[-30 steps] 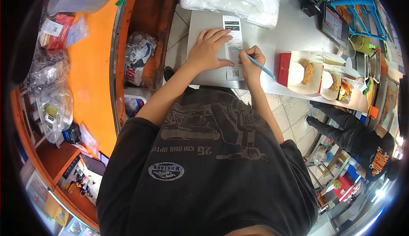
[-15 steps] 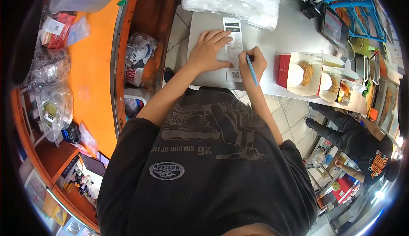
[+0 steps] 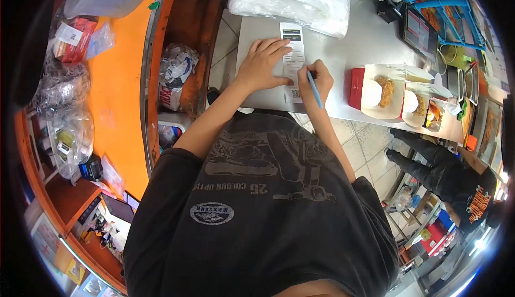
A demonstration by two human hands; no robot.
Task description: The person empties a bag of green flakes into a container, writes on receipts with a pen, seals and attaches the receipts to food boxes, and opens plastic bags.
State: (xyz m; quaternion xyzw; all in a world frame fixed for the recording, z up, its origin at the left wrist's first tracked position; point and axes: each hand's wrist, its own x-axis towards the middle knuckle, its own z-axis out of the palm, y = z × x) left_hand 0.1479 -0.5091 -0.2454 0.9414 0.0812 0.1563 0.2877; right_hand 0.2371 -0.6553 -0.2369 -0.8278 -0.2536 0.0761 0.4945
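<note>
A long white receipt (image 3: 294, 63) lies on the metal desk (image 3: 370, 37). Its words are too small to read. The left hand (image 3: 263, 67) has its grip spread flat, on the receipt's left side. The right hand (image 3: 323, 78) has its grip pinching a blue pen (image 3: 316, 94) by the right edge; fingers hide the tip. To the right, a red and white box (image 3: 356, 89) holds fried chicken (image 3: 385, 92) and a white lump (image 3: 371, 94). Beside it, a second box (image 3: 410, 116) holds much the same. Food in the third box (image 3: 432, 127) is hard to make out. At the far side, a pile of plastic bags (image 3: 291, 2) is cut off.
</note>
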